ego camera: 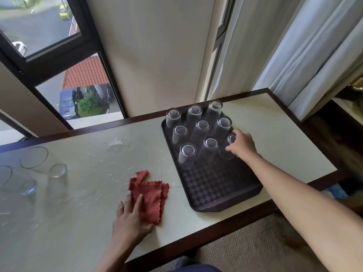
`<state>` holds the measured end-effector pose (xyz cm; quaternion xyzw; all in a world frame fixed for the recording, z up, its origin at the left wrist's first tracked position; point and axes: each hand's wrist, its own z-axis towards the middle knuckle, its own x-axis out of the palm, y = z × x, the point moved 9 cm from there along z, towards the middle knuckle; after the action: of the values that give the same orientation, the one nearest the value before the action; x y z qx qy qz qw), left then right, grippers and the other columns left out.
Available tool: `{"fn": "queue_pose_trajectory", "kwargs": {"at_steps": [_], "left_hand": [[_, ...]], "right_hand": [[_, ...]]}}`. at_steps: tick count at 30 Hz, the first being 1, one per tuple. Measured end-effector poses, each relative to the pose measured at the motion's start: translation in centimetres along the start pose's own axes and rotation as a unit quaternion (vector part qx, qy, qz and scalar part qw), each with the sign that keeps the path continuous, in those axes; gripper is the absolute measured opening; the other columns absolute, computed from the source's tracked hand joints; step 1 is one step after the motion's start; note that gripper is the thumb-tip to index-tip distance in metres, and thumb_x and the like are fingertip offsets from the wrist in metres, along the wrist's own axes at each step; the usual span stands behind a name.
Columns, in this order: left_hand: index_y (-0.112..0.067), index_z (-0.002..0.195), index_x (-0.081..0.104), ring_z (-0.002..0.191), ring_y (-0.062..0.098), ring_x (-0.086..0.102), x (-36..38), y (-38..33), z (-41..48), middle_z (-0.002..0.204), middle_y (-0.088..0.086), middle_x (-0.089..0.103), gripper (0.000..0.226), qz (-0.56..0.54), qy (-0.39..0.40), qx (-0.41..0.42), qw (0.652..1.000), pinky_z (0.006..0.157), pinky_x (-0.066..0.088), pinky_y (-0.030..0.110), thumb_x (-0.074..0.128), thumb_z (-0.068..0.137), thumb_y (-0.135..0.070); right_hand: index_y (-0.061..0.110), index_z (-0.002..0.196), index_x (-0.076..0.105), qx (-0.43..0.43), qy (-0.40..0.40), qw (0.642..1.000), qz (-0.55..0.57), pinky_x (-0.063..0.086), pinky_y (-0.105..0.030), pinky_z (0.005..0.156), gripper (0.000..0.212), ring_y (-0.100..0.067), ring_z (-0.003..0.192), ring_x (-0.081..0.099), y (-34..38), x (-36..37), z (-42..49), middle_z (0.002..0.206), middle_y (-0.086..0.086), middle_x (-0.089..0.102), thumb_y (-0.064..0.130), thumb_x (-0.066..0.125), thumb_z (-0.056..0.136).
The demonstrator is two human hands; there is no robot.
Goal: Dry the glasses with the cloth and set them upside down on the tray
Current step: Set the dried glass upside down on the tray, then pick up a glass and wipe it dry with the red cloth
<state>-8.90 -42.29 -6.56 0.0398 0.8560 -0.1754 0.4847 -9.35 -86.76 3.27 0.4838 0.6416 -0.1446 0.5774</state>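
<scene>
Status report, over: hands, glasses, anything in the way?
Left hand flat on red cloth. Right hand grips glass at tray. Two upright glasses wait on table. Nothing blocks.

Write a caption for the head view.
Right hand grips a glass over the tray; left hand rests on the red cloth.
</scene>
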Motion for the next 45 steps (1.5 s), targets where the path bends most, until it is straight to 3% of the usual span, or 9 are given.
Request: {"fn": "queue_pose_trajectory", "kwargs": {"at_steps": [5,11,14,20,26,32,36,42,45], "left_hand": [[-0.034,0.161,0.005,0.155,0.039,0.004,0.1,0.2,0.0,0.169,0.001,-0.014,0.110,-0.008,-0.010,-0.001,1.000,0.120,0.031,0.046,0.068,0.075,-0.063],[-0.034,0.160,0.013,0.156,0.037,0.006,-0.1,-0.2,-0.5,0.170,0.002,-0.007,0.104,-0.027,-0.023,0.008,0.999,0.120,0.027,0.045,0.056,0.071,-0.068],[-0.033,0.160,0.017,0.156,0.035,0.005,-0.3,0.0,-1.0,0.170,0.003,-0.005,0.102,-0.044,-0.028,0.016,0.999,0.124,0.018,0.042,0.052,0.071,-0.067],[-0.029,0.159,0.020,0.157,0.022,0.006,-0.6,2.5,-3.2,0.170,0.002,0.000,0.086,-0.104,-0.027,0.054,0.993,0.127,0.009,0.031,0.064,0.086,-0.043],[-0.014,0.136,0.055,0.131,0.045,0.053,-0.6,10.4,-6.5,0.147,0.023,0.050,0.073,-0.051,-0.104,-0.085,0.990,0.098,0.051,0.053,0.054,0.074,-0.054],[-0.026,0.136,0.055,0.136,0.030,0.050,0.9,14.5,-8.3,0.153,0.008,0.049,0.070,-0.035,-0.127,-0.115,0.985,0.090,0.056,0.046,0.047,0.076,-0.060],[-0.035,0.150,0.040,0.152,0.022,0.025,0.4,14.7,-8.3,0.167,-0.007,0.019,0.070,-0.107,-0.130,-0.134,0.977,0.114,0.036,0.044,0.049,0.084,-0.058],[-0.014,0.132,0.060,0.128,0.026,0.049,-4.4,19.5,-7.4,0.133,0.006,0.052,0.055,-0.310,-0.300,-0.206,0.878,0.109,0.032,0.026,0.078,0.080,-0.015],[-0.011,0.135,0.053,0.125,0.030,0.050,-8.0,23.5,-5.6,0.131,0.011,0.051,0.062,-0.375,-0.347,-0.262,0.819,0.107,0.040,0.035,0.079,0.078,-0.011]], "right_hand": [[0.012,0.149,0.022,0.029,-0.068,0.994,0.076,0.048,-0.041,0.088,0.095,-0.041,0.119,0.054,-1.3,0.4,-4.0,0.135,-0.023,0.047,0.025,0.082,0.076],[0.007,0.121,0.058,-0.038,-0.188,0.966,0.176,0.042,-0.021,0.060,0.039,-0.025,0.082,0.062,-0.9,4.4,-15.0,0.093,-0.007,0.065,0.010,0.069,0.084],[0.009,0.100,0.067,-0.141,-0.146,0.963,0.180,0.052,-0.030,0.055,0.020,-0.017,0.066,0.059,2.4,8.6,-19.0,0.082,-0.003,0.064,0.001,0.068,0.082],[0.012,0.112,0.065,-0.377,0.006,0.925,0.053,0.055,-0.041,0.090,0.038,-0.029,0.108,0.059,11.9,17.8,-25.3,0.118,-0.010,0.061,0.026,0.068,0.077],[0.030,0.154,0.020,-0.388,0.071,0.906,-0.153,0.024,-0.060,0.111,0.100,-0.041,0.146,0.015,15.4,25.5,-25.6,0.164,-0.016,0.013,0.075,0.044,0.068],[0.029,0.147,0.036,-0.418,0.032,0.893,-0.162,0.027,-0.059,0.103,0.065,-0.041,0.139,0.033,15.0,26.6,-25.4,0.154,-0.014,0.040,0.066,0.017,0.096],[0.029,0.134,0.055,-0.436,0.004,0.888,-0.149,0.038,-0.059,0.094,0.051,-0.039,0.131,0.046,15.4,26.0,-25.0,0.144,-0.011,0.054,0.047,0.040,0.088],[0.016,0.112,0.072,-0.325,0.064,0.943,0.038,0.042,-0.057,0.100,0.058,-0.037,0.119,0.061,18.0,23.6,-23.7,0.125,-0.013,0.067,0.055,0.037,0.085],[0.023,0.116,0.071,-0.269,0.160,0.930,0.191,0.046,-0.042,0.103,0.031,-0.019,0.120,0.062,20.6,22.8,-22.9,0.123,0.001,0.070,0.038,0.052,0.096]]}}
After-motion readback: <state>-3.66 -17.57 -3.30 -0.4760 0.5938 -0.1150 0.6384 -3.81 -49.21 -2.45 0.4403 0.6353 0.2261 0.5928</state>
